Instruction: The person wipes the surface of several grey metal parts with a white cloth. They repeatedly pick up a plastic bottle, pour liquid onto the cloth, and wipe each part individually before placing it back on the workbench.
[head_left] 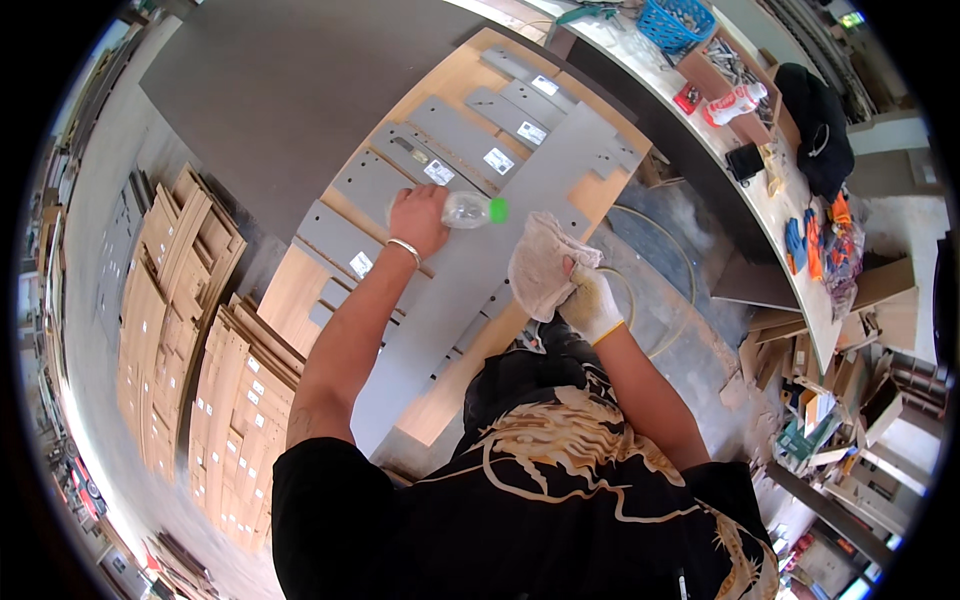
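Note:
My bare left hand (418,218) is wrapped round a clear plastic bottle (463,210) with a green cap, lying tilted on its side above the grey panels. In my right hand (588,303), which wears a pale work glove with a yellow cuff, is a bunched, dirty whitish cloth (545,262). Beneath both hands, grey panels (448,268) of several sizes lie side by side on a wooden board (282,292). White labels are stuck on some panels, and small holes show along their edges. Whether the bottle rests on a panel I cannot tell.
A large dark board (300,80) extends at the far left. Stacked brown panels (240,410) stand left of me. On the bench (645,75) to the right are a blue basket (674,24), a box of hardware (722,70) and orange-handled tools (814,245). A hose (690,270) loops over the floor.

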